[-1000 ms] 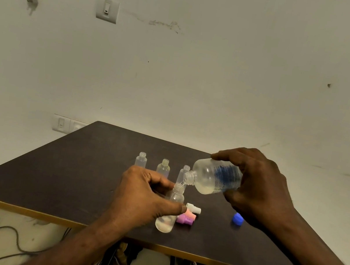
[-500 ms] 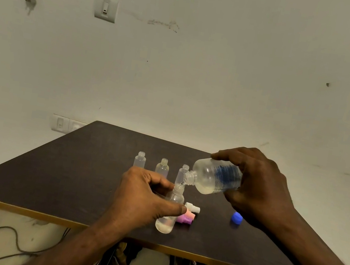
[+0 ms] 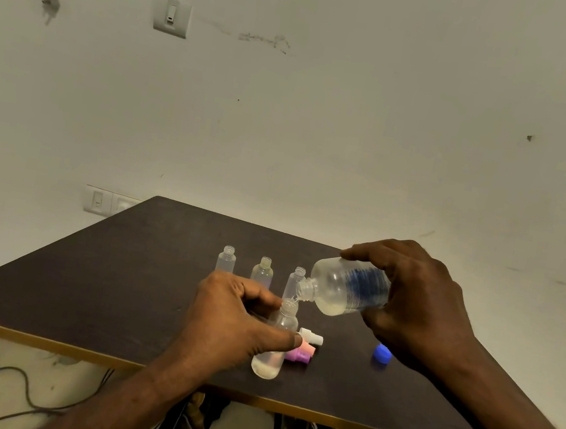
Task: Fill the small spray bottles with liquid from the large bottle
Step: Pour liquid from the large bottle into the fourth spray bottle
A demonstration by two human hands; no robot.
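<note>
Large bottle [image 3: 347,288] in right hand [image 3: 423,309], tilted over small bottle [image 3: 276,340].

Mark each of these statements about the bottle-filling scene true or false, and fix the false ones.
1. The right hand tips the large bottle toward a small spray bottle. True.
2. The left hand rests flat on the table. False: it holds the small spray bottle.
3. Three uncapped small bottles stand behind. True.
4. The blue cap is screwed onto the large bottle. False: it lies on the table.
</note>
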